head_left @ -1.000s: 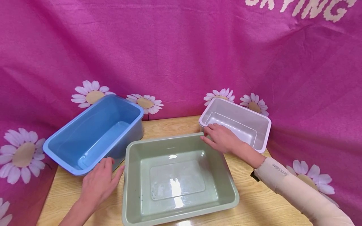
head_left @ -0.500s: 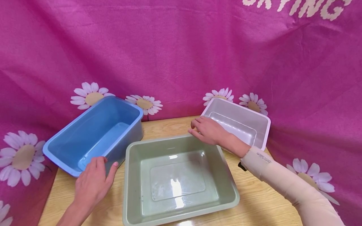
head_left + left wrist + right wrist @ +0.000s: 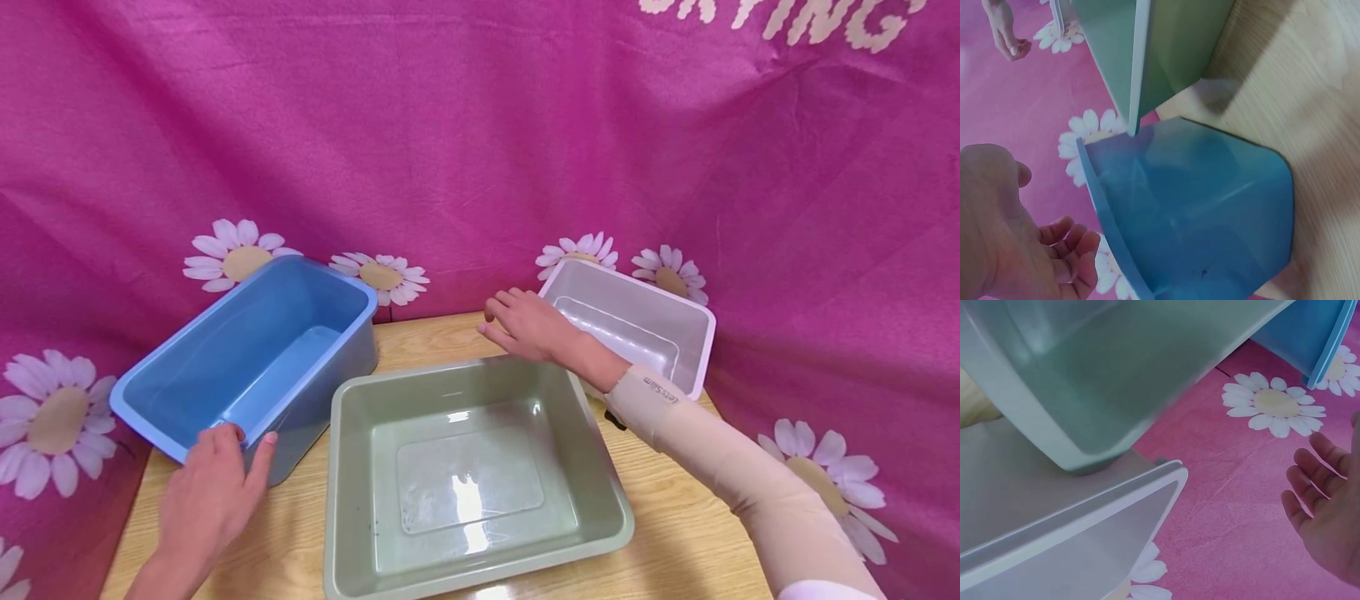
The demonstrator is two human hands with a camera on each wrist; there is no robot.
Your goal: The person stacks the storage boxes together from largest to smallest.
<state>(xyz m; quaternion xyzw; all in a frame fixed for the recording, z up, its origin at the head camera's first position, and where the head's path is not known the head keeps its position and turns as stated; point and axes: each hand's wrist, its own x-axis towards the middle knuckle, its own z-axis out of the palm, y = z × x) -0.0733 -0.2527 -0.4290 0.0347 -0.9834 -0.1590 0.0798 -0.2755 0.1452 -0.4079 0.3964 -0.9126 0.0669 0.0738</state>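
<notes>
A blue plastic bin stands at the left, and my left hand hovers over its near corner with loosely bent fingers. In the left wrist view the fingers of that left hand are apart from the bin's rim and hold nothing. My right hand is above the gap behind the green basin, close to the left edge of a pale lilac bin. The right wrist view has this right hand with its fingers relaxed and nothing in them. All three containers have bare bottoms.
A light wooden table carries the containers. Behind and at both sides hangs a magenta cloth with daisies and pale letters. The green basin sits front and centre, between the blue and lilac bins.
My right hand has moved left, from over the lilac bin's near corner and the basin to beside the lilac bin. My left hand has drifted left and down. The containers stay put.
</notes>
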